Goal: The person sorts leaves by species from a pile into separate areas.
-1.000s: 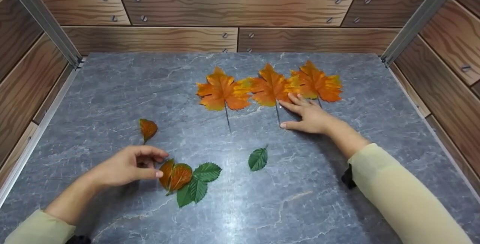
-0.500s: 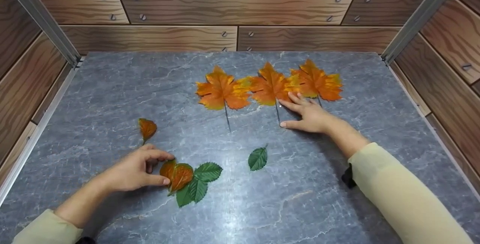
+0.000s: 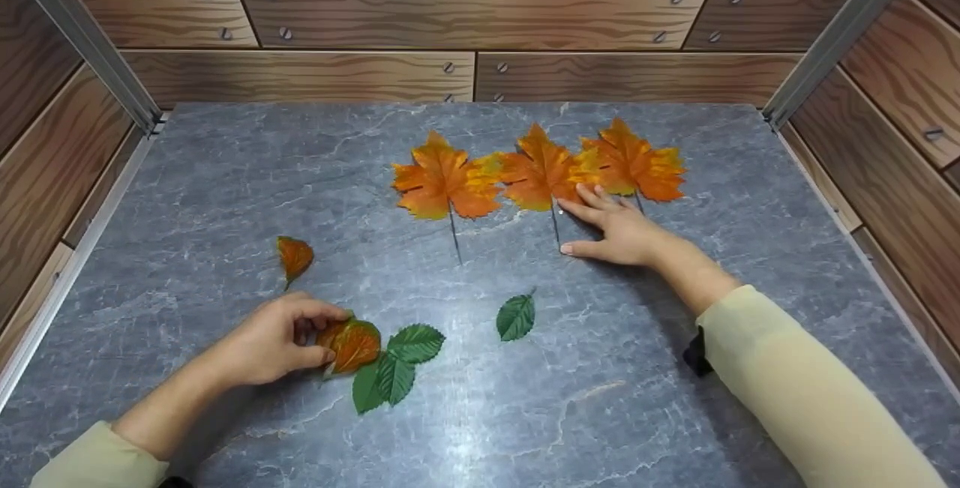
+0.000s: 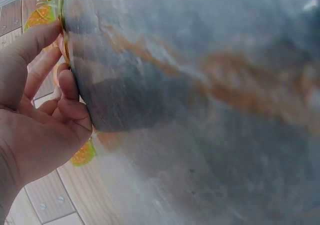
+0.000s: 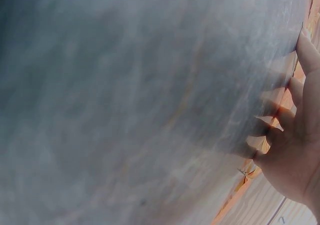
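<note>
Brown leaves (image 3: 355,347) pinched in left hand (image 3: 271,339), green leaves (image 3: 397,378) just beyond; right hand (image 3: 619,233) spread wide, touching maple leaf (image 3: 538,173).

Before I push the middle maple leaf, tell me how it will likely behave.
The middle leaf is probably light and bendy, as it looks thin and flat. Its stem runs straight, so that may be stiffer. Pushed sideways, the leaf might snag the left leaf or right leaf, whose edges it appears to meet.

Bright glare down the tabletop (image 3: 461,435), soft shadows, wrist views hazy, blurred
</note>
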### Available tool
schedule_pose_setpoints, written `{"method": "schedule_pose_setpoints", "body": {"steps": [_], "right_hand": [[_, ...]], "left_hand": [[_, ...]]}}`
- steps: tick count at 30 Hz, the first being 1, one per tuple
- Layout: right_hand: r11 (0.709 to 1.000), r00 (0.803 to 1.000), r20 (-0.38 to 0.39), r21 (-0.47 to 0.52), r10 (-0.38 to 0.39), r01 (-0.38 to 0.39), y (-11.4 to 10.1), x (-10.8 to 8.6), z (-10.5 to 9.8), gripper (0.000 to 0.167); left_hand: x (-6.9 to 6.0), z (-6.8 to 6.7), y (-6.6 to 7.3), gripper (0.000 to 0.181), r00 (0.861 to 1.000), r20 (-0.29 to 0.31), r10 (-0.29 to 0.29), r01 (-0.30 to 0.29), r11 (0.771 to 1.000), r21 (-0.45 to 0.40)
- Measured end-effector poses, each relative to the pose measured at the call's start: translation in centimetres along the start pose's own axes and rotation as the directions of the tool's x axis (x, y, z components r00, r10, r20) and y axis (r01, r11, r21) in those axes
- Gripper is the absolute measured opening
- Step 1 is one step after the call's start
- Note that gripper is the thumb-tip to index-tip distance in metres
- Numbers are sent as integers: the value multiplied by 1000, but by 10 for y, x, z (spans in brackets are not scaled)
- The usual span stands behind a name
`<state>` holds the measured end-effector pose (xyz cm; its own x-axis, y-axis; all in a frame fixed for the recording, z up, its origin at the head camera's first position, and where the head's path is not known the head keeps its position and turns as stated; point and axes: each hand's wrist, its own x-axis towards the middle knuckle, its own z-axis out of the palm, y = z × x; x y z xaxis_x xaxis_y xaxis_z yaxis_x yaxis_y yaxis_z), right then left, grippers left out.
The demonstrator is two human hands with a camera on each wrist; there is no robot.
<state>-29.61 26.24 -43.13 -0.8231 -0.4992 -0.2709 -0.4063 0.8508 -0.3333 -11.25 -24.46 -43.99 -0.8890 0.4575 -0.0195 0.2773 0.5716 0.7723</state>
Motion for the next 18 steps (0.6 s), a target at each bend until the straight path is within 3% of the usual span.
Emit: {"method": "schedule_pose_setpoints", "body": {"steps": [8,18], "right_hand": [[1000,1000,-3,-3,-2,2,0,0,0,91],[1000,1000,0,-8,3,-3,0,0,0,91]], "left_hand": [[1,-1,0,61,1000,-19,-16,16,999,36],[0,-3,5,49,1000,14,-12,12,1000,11]]}}
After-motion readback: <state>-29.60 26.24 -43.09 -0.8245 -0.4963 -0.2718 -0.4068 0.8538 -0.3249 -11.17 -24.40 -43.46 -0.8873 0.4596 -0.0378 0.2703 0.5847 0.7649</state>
